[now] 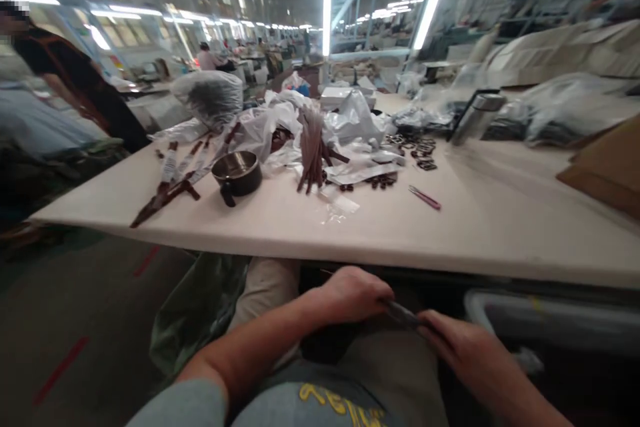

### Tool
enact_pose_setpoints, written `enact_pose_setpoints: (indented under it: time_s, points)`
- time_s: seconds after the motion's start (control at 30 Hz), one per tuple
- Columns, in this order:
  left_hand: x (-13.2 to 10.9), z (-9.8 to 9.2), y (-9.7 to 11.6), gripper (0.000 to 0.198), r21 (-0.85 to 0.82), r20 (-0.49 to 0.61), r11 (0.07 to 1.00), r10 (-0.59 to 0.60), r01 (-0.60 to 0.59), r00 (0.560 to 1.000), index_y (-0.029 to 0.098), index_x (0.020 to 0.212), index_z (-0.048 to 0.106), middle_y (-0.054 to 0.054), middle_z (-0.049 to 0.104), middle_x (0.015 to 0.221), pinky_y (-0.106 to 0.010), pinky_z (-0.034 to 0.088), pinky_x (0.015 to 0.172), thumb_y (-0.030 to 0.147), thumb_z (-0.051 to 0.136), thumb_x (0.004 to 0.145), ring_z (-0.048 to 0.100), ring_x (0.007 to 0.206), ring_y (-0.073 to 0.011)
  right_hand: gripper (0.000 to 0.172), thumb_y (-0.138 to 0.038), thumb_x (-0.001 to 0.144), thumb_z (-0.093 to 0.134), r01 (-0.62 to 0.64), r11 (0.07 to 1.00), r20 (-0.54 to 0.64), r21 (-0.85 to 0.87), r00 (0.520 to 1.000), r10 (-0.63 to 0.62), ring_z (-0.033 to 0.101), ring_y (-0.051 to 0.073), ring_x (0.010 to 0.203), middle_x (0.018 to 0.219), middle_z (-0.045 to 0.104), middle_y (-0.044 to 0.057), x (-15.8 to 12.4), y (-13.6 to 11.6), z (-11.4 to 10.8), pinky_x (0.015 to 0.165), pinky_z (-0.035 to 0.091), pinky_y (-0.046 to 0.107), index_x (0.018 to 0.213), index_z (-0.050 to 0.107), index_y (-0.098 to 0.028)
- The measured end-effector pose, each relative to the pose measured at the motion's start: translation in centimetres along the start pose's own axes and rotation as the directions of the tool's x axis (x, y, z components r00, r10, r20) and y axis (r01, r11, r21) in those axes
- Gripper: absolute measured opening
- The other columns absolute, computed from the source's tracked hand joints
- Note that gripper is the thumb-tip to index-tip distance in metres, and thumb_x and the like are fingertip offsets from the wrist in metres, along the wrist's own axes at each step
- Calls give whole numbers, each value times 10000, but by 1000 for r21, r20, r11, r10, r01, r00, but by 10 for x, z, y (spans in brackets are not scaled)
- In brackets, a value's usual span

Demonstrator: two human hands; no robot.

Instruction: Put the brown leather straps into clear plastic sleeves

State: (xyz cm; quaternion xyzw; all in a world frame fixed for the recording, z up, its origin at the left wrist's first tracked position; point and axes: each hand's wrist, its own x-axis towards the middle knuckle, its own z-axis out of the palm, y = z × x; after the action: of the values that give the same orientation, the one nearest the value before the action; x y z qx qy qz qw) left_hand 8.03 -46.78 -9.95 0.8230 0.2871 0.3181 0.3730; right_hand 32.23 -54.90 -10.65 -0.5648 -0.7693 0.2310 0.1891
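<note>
Both of my hands are down in my lap, below the front edge of the pale worktable (pixel 450 240). My left hand (pixel 350 293) is curled shut around one end of a thin dark strap-like piece (pixel 400 313). My right hand (pixel 463 347) pinches its other end, fingers closed. The piece is blurred and mostly hidden between the hands.
On the table lie a bundle of brown straps (pixel 313 150), wrapped straps (pixel 175 177), a dark metal cup (pixel 237 173), small dark buckles (pixel 420 150), pink tweezers (pixel 425 198), plastic bags (pixel 350 120) and a metal flask (pixel 477 117). A person in black (pixel 75 80) stands far left. A green bag (pixel 200 307) hangs by my knee.
</note>
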Motion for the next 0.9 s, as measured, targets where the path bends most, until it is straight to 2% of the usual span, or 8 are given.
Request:
enact_pose_setpoints:
  time_s: [0.1,0.17,0.2,0.3,0.4,0.63,0.8,0.9]
  points:
    - [-6,-40,-7,498,-36,-248,997,-79,72,966,234,1149,717,-85,707,1124,-456,428,1044,255,843,668,631,1112,-310,263,-418,970,462,-31,998,50,53,998,28,630,207,635,719,679,16,12,-9,-6,576,438,311,901,654,-252]
    - [-15,-51,-15,634,-203,-440,965,-240,164,865,264,1242,656,-91,659,1251,-438,432,1048,289,857,641,585,1187,-290,282,-424,979,446,-48,989,22,142,999,45,601,190,638,712,655,11,18,-15,-9,599,433,299,896,641,-239]
    - [-20,-51,-20,635,-341,-456,919,-348,200,819,257,1251,646,-93,664,1238,-413,469,1001,315,849,651,602,1154,-274,290,-426,983,440,-59,980,16,191,998,57,586,182,638,703,639,5,19,-17,-9,604,431,291,884,634,-234]
    - [-32,-31,-29,492,-720,-218,631,-600,288,770,184,1118,712,-87,732,1000,-309,532,778,388,826,685,676,871,-206,304,-428,982,439,-102,950,36,294,995,96,557,167,632,680,604,-10,16,-19,-5,599,419,276,845,615,-222]
    - [-31,-4,-25,383,-847,-72,436,-662,305,746,134,899,757,-59,727,776,-269,506,669,412,853,654,628,653,-143,304,-424,973,451,-128,943,62,307,991,115,539,161,610,655,582,-17,14,-19,3,586,398,277,808,600,-216]
    - [-23,43,-2,316,-838,106,360,-630,410,770,111,680,737,-30,655,609,-252,425,593,390,873,622,539,568,-119,309,-425,969,476,-123,932,72,340,992,104,581,162,635,684,623,1,16,-26,17,599,419,270,803,614,-204]
    - [-27,60,-5,343,-827,143,352,-621,437,770,108,699,716,-22,644,617,-244,413,599,394,883,607,537,581,-117,354,-463,987,432,-149,947,47,284,989,141,585,171,661,705,624,11,16,-27,23,609,417,272,824,605,-201]
    - [-28,62,-5,421,-852,145,322,-614,414,776,127,864,709,-15,670,700,-253,453,635,370,904,581,580,622,-129,333,-498,981,447,-174,939,19,297,984,176,603,181,701,777,658,19,17,-29,24,622,417,275,970,598,-201]
